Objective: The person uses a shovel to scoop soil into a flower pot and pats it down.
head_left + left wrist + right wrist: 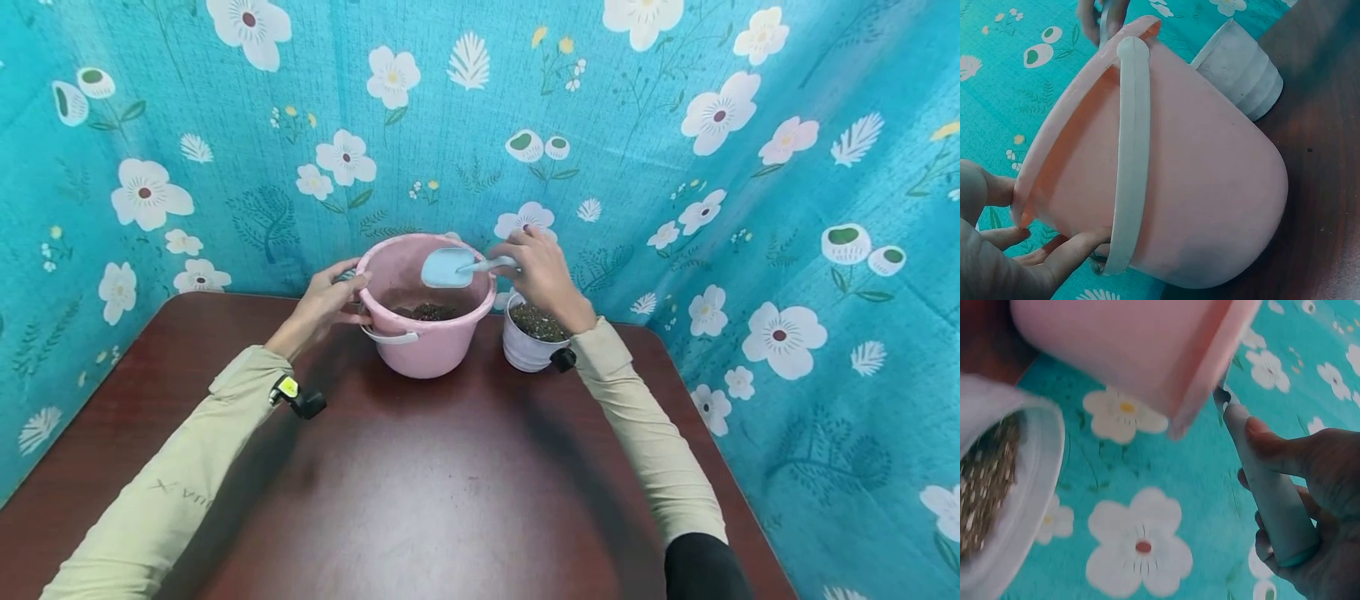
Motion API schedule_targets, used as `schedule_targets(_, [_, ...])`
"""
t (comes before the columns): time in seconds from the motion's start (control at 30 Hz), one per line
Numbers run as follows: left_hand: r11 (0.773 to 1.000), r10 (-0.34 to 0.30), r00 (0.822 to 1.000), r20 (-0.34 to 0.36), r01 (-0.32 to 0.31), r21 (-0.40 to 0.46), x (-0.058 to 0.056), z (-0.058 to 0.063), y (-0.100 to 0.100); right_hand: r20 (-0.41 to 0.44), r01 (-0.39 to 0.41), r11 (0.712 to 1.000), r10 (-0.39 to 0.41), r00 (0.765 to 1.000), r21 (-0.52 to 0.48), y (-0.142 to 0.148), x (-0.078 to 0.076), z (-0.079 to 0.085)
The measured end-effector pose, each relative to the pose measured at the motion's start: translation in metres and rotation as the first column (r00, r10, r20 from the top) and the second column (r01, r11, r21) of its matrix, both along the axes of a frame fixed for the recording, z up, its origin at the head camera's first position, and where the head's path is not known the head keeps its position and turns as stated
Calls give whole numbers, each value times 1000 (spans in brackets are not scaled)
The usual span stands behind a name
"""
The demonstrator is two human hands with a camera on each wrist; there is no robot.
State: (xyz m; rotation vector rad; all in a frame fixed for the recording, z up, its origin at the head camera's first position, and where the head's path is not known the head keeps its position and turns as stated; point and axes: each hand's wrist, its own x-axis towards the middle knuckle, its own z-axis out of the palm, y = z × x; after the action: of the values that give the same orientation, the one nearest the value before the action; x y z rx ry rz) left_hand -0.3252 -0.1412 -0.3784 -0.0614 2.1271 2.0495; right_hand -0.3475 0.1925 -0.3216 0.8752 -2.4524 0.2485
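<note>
A pink bucket (427,346) with dark soil (435,312) low inside stands toward the back of the table. My left hand (327,298) grips its left rim, thumb at the edge and fingers beneath, beside the white handle (1132,156) hanging down. In my right hand (542,271) is a light blue hand trowel (447,268), its handle (1266,487) wrapped by the fingers. The trowel's blade is over the bucket's opening, above the soil. Just right of the bucket, below my right hand, is a white ribbed pot (525,354) filled with soil (538,323).
The dark reddish-brown table (420,483) has its back edge against a turquoise flowered curtain (450,125). That cloth rises close behind the bucket and pot and along both sides.
</note>
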Motion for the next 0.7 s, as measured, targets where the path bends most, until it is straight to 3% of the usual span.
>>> schedule_targets(0.23, [1000,-12,1000,4,12,29,-1,0,-1,81,-43,998,39,996,49,-25,-15,-17])
schedule_targets(0.47, [1000,-18,1000,1,18,15,-2,2,0,122,-56,995,45,992,86,-44,-23,-18])
schedule_targets(0.7, [1000,-22,1000,10,22,-1,-1,1,-1,184,-81,977,45,982,195,-66,-31,-28])
